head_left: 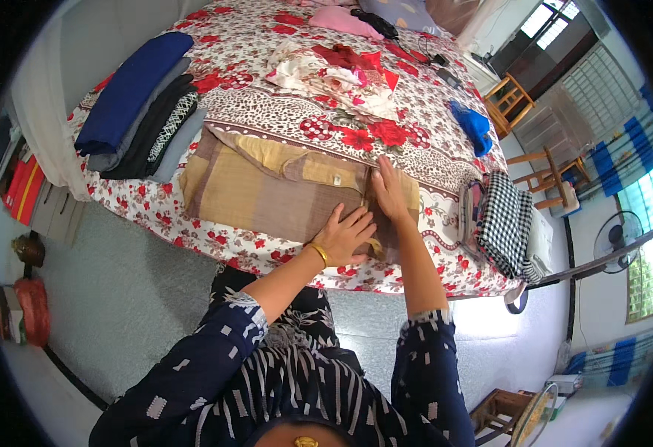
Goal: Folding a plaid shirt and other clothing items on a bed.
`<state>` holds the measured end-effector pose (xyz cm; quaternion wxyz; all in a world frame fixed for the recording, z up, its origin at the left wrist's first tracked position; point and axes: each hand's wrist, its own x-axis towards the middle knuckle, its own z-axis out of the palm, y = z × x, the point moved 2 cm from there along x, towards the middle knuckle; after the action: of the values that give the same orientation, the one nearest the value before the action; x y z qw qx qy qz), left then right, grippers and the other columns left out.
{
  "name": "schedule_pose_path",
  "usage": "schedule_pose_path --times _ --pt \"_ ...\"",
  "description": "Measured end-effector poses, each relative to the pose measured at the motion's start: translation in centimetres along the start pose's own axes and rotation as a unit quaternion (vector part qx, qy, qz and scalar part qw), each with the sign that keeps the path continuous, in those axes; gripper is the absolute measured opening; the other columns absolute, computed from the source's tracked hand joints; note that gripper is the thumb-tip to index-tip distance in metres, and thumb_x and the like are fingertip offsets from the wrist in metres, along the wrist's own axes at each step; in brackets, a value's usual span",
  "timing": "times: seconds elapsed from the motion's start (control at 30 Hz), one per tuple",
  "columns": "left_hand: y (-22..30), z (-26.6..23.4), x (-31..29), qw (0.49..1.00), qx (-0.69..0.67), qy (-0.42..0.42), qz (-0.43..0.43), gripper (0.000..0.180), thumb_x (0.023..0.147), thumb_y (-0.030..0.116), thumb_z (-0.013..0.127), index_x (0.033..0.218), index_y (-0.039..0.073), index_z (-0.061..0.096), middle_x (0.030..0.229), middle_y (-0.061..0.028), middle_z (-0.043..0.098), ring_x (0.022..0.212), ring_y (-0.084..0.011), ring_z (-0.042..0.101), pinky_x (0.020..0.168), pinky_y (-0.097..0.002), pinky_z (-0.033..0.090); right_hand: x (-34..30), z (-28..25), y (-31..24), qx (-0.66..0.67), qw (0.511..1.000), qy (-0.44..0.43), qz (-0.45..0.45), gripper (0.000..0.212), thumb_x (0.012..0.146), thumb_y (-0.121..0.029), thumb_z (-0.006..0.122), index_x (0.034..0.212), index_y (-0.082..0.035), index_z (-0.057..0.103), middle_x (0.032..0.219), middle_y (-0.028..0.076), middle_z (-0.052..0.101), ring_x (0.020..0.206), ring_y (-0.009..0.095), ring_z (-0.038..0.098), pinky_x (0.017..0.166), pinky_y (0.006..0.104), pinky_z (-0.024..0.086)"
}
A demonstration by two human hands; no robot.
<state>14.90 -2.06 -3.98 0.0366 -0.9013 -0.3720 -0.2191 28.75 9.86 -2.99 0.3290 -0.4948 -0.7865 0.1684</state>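
A tan and brown checked garment (259, 197), apparently a shirt with a small pale label near its collar, lies folded lengthwise on the bed's near edge. My left hand (347, 235) rests flat on its lower right part, fingers stretched out. Farther up, my right hand (388, 190) lies on the garment's right end, its fingers extended toward the far side. Neither hand grips the cloth visibly. The fabric under both palms is hidden.
Left of the garment stands a row of folded dark clothes (137, 100). At the right lies another folded pile with a black-and-white checked cloth (507, 220). Crumpled floral cloth (334, 78) and a blue bundle (470, 127) sit farther back on the flowered bedspread (244, 112).
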Motion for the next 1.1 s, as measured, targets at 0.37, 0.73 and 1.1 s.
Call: schedule_pose_path --times 0.37,0.73,1.1 --pt "-0.3 0.0 -0.2 1.0 -0.01 -0.008 -0.011 0.065 0.07 0.05 0.056 0.122 0.012 0.045 0.13 -0.0083 0.036 0.125 -0.0224 0.026 0.097 -0.0548 0.019 -7.5 -2.1 -1.8 -0.244 0.969 -0.039 0.024 0.055 0.087 -0.035 0.041 0.126 0.003 0.033 0.132 0.02 0.032 0.124 0.034 0.027 0.101 0.0433 0.022" --pt "-0.2 -0.1 -0.2 1.0 -0.017 -0.016 -0.014 0.066 0.069 0.049 0.057 0.121 0.01 0.045 0.131 -0.0089 0.036 0.124 -0.0231 0.027 0.097 -0.0547 0.019 0.4 -0.2 3.4 -0.267 0.962 -0.013 0.059 0.055 0.087 -0.043 0.036 0.126 -0.005 0.037 0.133 0.015 0.034 0.125 0.028 0.028 0.099 0.0447 0.024" --pt "-0.3 -0.2 -0.1 1.0 -0.005 -0.001 -0.012 0.065 0.066 0.047 0.061 0.118 0.01 0.047 0.13 -0.0091 0.038 0.122 -0.0232 0.03 0.096 -0.0543 0.019 -2.9 -3.4 0.3 -0.157 0.985 0.07 -0.03 0.048 0.087 -0.032 0.043 0.125 -0.003 0.038 0.131 0.021 0.034 0.124 0.037 0.028 0.099 0.0449 0.024"
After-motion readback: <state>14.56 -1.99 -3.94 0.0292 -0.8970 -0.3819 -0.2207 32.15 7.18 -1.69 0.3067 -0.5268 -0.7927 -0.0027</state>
